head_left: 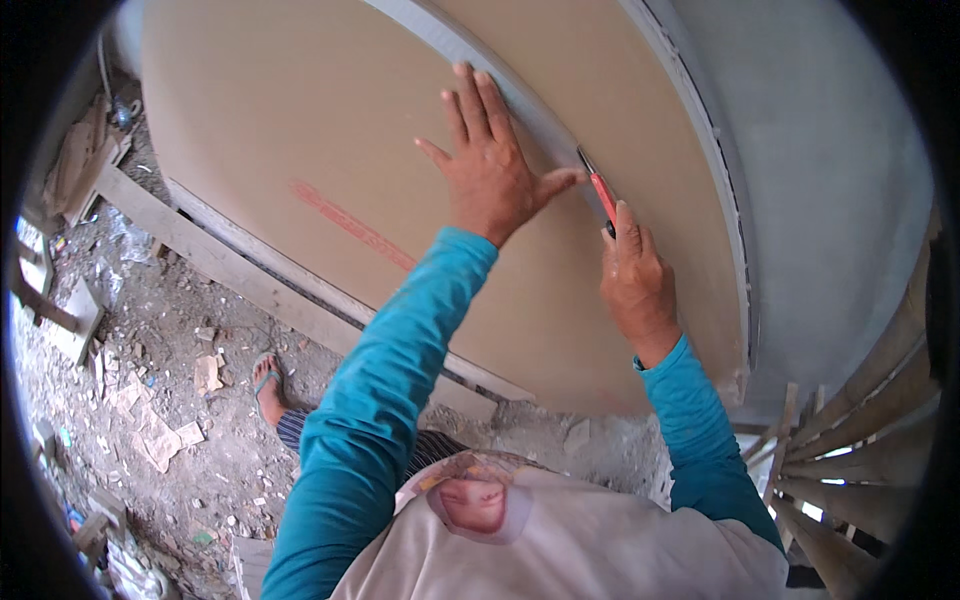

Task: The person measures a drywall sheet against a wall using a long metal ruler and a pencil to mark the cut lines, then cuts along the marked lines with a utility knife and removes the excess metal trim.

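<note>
My left hand [492,165] lies with fingers spread on a tan board [260,110], its fingertips and thumb on a long, pale grey strip [450,35] that runs diagonally across the board. My right hand [636,290] grips a red and black utility knife [600,185], its blade tip at the strip's edge just right of my left thumb. A red printed band [335,215] shows on the board below my left hand. The board's pale right edge [715,150] curves in the fisheye view.
Wooden planks [230,260] lie along the board's lower left side. The dirt floor [180,350] holds rubble, scraps and offcuts. My sandalled foot [270,385] stands there. A grey wall [820,150] is at the right, with bamboo poles [850,450] below it.
</note>
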`<action>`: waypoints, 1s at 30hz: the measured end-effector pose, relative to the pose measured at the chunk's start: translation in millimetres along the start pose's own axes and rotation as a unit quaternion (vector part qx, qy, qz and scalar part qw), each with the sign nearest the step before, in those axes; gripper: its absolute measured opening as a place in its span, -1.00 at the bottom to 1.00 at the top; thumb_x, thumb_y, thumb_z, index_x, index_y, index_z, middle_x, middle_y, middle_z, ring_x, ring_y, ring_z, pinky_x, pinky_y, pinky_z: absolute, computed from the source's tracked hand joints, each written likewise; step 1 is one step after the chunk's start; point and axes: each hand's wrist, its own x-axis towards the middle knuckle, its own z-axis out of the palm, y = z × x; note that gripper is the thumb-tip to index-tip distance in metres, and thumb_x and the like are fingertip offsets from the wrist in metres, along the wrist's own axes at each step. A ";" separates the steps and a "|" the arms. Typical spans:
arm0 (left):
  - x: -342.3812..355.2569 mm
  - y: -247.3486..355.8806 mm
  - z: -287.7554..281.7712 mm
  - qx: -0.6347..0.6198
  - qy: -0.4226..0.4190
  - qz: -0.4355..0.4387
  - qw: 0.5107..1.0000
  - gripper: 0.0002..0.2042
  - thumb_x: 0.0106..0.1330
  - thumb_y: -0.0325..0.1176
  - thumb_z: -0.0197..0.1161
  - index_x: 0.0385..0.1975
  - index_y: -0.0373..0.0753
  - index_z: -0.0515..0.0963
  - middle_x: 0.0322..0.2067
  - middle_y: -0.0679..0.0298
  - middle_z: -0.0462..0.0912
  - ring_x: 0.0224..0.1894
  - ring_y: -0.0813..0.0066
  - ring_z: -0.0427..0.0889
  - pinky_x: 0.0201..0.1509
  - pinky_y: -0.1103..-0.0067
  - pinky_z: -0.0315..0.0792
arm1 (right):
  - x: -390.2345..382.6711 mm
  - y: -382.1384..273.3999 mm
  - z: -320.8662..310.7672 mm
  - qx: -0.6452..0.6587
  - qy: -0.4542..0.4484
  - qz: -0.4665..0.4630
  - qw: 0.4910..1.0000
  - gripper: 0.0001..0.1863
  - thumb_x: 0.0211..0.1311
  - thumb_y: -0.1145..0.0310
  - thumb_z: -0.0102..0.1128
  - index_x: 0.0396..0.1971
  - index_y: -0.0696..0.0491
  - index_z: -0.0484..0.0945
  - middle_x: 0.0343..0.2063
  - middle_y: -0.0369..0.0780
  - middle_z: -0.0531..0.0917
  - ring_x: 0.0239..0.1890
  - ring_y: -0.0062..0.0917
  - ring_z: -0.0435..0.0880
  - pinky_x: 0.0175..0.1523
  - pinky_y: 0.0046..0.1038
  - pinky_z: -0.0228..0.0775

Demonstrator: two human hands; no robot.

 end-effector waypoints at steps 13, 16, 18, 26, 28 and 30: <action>1.7 6.5 12.4 0.077 0.065 0.064 0.993 0.48 -0.30 0.56 0.34 0.40 -0.56 -0.22 0.46 -0.16 -0.25 0.48 -0.16 -0.06 0.23 -0.34 0.11 | -116.3 94.0 16.8 -0.041 -0.022 0.039 0.998 -0.51 0.24 0.47 0.23 0.15 0.20 0.36 -0.32 -0.03 0.59 -0.41 -0.14 0.67 -0.40 -0.24 0.57; 2.0 7.8 14.9 0.073 0.068 0.073 0.992 0.48 -0.29 0.56 0.34 0.39 -0.58 -0.22 0.44 -0.22 -0.23 0.45 -0.23 -0.01 0.22 -0.32 0.14 | -147.7 114.9 16.1 -0.040 -0.041 0.067 0.996 -0.53 0.24 0.47 0.22 0.14 0.19 0.38 -0.33 -0.03 0.59 -0.41 -0.14 0.66 -0.40 -0.23 0.55; 2.0 6.6 17.1 0.074 0.066 0.078 0.992 0.48 -0.29 0.56 0.34 0.39 -0.59 -0.22 0.43 -0.27 -0.21 0.43 -0.27 0.04 0.21 -0.31 0.16 | -168.9 126.7 13.6 -0.041 -0.056 0.085 0.994 -0.54 0.24 0.47 0.22 0.13 0.19 0.40 -0.33 -0.03 0.59 -0.41 -0.13 0.66 -0.40 -0.22 0.54; 5.0 -16.5 31.5 0.033 0.127 0.187 0.974 0.25 -0.08 0.42 0.36 0.44 -0.40 -0.06 0.33 -0.56 -0.15 0.34 -0.53 0.09 0.29 -0.06 0.27 | -230.9 158.1 8.3 -0.064 -0.092 0.148 0.983 -0.52 0.24 0.44 0.21 0.15 0.18 0.37 -0.29 -0.01 0.59 -0.35 -0.11 0.66 -0.33 -0.19 0.53; 8.8 -26.8 30.5 0.160 0.106 0.273 0.943 0.03 0.06 0.31 0.30 0.44 -0.12 -0.03 0.33 -0.56 -0.20 0.35 -0.55 0.02 0.33 -0.11 0.16 | -239.0 163.5 8.2 -0.081 -0.102 0.160 0.978 -0.52 0.23 0.44 0.22 0.14 0.17 0.38 -0.28 -0.02 0.59 -0.35 -0.12 0.66 -0.33 -0.20 0.53; 13.4 -34.3 29.8 0.279 0.091 0.355 0.888 -0.17 0.20 0.20 0.23 0.43 0.16 0.00 0.33 -0.57 -0.25 0.37 -0.57 -0.05 0.37 -0.16 0.05 | -246.2 169.0 8.9 -0.099 -0.111 0.170 0.974 -0.53 0.22 0.44 0.22 0.14 0.16 0.38 -0.27 -0.03 0.59 -0.35 -0.13 0.66 -0.33 -0.20 0.53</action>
